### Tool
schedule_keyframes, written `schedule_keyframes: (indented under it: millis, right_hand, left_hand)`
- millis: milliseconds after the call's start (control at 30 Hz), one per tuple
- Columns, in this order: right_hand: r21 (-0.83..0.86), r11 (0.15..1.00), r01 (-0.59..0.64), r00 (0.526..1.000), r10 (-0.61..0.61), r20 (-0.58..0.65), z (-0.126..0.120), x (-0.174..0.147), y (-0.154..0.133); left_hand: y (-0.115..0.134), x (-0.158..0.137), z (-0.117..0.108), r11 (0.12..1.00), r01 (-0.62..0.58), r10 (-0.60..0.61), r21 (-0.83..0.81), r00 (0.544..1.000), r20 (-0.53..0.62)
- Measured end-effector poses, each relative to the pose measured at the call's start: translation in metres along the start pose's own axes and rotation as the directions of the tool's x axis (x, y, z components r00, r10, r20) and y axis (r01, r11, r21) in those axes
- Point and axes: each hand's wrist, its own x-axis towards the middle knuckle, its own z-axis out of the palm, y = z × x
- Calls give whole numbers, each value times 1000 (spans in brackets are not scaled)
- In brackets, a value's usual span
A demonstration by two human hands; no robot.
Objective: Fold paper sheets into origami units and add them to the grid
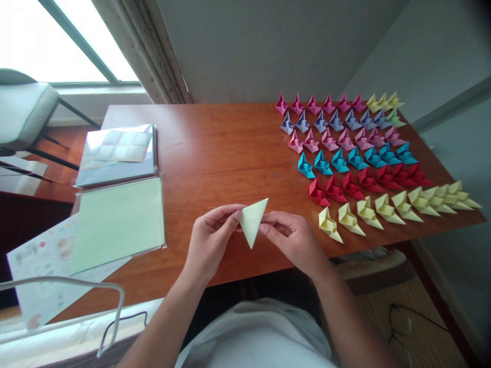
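A folded piece of pale green paper (253, 221), roughly a triangle with its point toward me, is held up between my two hands above the table's front edge. My left hand (215, 232) pinches its left corner between thumb and fingers. On the opposite side, my right hand (293, 236) grips the right edge with thumb and fingertips. Some fingers are hidden behind the paper. To the right of my right hand is a row of yellow folded paper boats (366, 213), the nearest of the finished pieces.
Rows of red (349, 185), blue (339, 161), pink (329, 139), purple (336, 121) and magenta paper boats (313, 105) cover the right side. A pack of green paper (120, 220) and another wrapped pack (95, 171) lie left, over a printed sheet (30, 255). A chair (26, 110) stands by the window.
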Motion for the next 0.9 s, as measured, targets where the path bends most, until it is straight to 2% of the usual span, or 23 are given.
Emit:
schedule_keyframes:
  millis: [233,567,633,767,900]
  right_hand:
    - [-143,990,1,997,-11,-71,-1,-1,2]
    - [-10,1000,-1,996,0,-94,7,-2,-1]
    - [-27,1000,11,992,-14,-128,8,-1,0]
    - [-167,984,55,976,-88,-198,8,0,2]
    - [-142,989,49,986,-70,-150,3,3,1]
  left_hand:
    - [1,-3,5,997,-45,43,70,999,30]
    - [-1,-3,3,998,-49,48,37,999,23]
    - [1,-4,4,999,-29,27,45,999,45]
    - [3,-6,4,997,-25,17,76,995,95]
    - [2,-5,3,992,-56,44,113,994,102]
